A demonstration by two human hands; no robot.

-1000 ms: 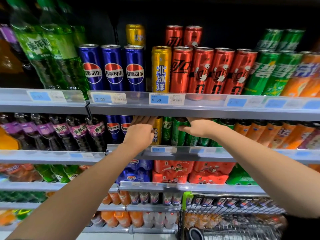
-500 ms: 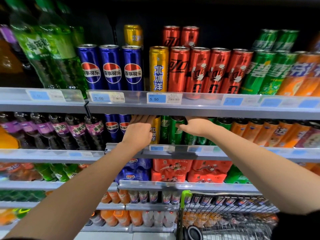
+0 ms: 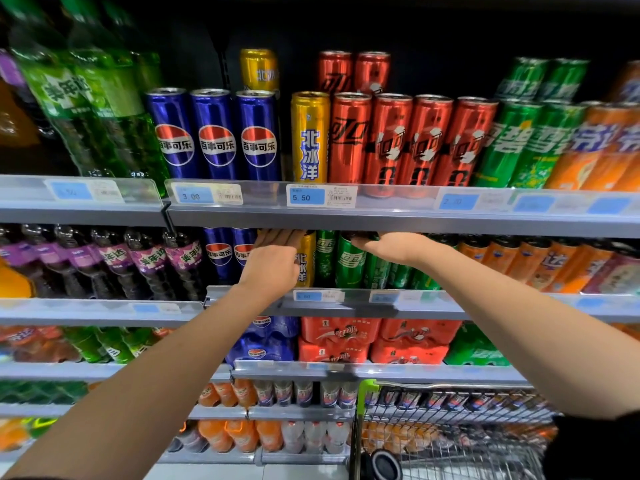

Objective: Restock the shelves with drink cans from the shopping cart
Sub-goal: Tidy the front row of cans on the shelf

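My left hand reaches into the second shelf. Its fingers lie fairly straight under the upper shelf edge, against a yellow can next to blue cola cans. My right hand lies over the top of a green can in the green row, with its fingers curled round the can's rim. The shelf above hides both hands' fingertips. The shopping cart stands at the lower right; what it holds is blurred.
The top shelf carries blue, yellow, red, green and orange cans. Purple bottles fill the second shelf on the left and orange cans on the right. Red and blue multipacks sit below.
Both hands stay at the same spot on the second shelf. The left hand has edged slightly toward the yellow can.
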